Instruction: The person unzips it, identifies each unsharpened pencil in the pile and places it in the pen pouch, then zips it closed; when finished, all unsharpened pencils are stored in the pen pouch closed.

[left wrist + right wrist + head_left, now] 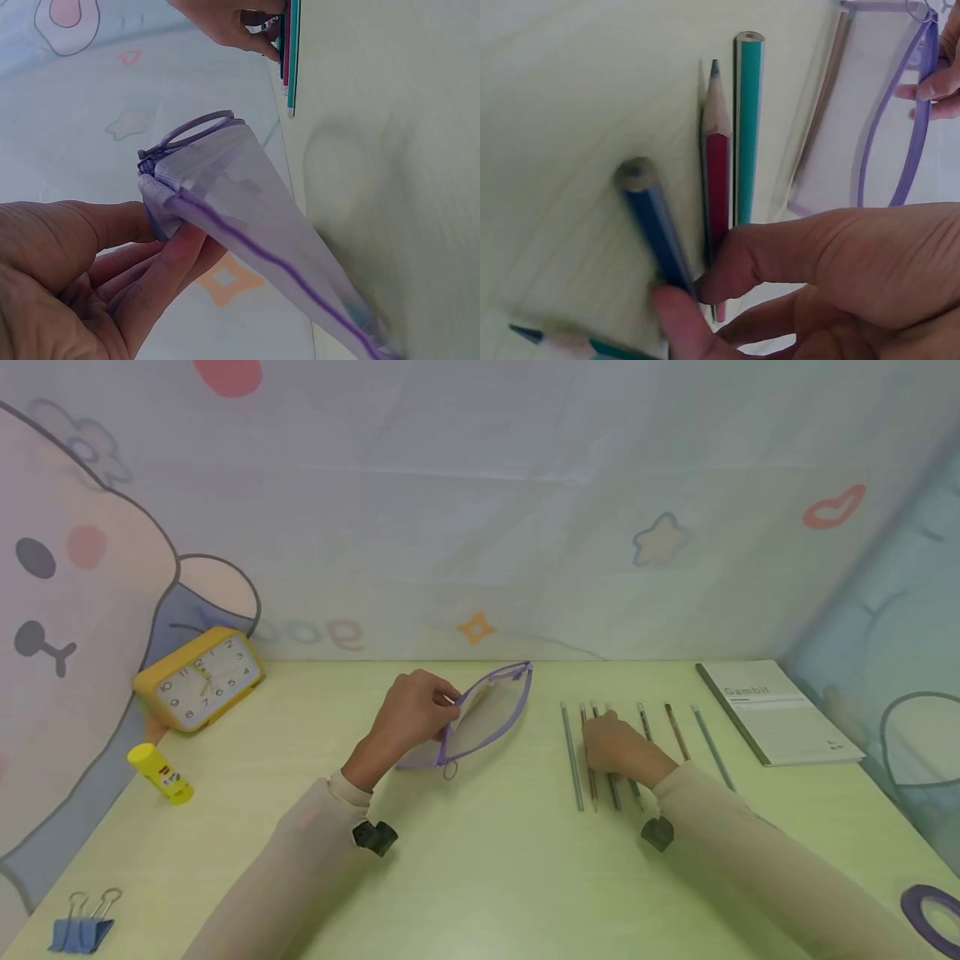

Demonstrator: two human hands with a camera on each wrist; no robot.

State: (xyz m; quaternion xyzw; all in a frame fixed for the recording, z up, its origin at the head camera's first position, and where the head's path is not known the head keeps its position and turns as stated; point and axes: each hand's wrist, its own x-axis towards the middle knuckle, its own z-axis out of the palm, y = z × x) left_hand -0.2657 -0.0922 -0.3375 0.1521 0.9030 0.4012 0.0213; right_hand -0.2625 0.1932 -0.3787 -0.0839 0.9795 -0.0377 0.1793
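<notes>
From the head view we look forward and down at the whole surface [480,877]. Our left wrist view sits very close to the pouch [255,217], looking past it to the pencils [289,52]. Our right wrist view sits close over those pencils [735,127], facing the pouch [870,127].

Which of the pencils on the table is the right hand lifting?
The blue pencil: the right hand pinches it, tilted up off the table, while the red pencil and teal pencil lie flat.
</notes>
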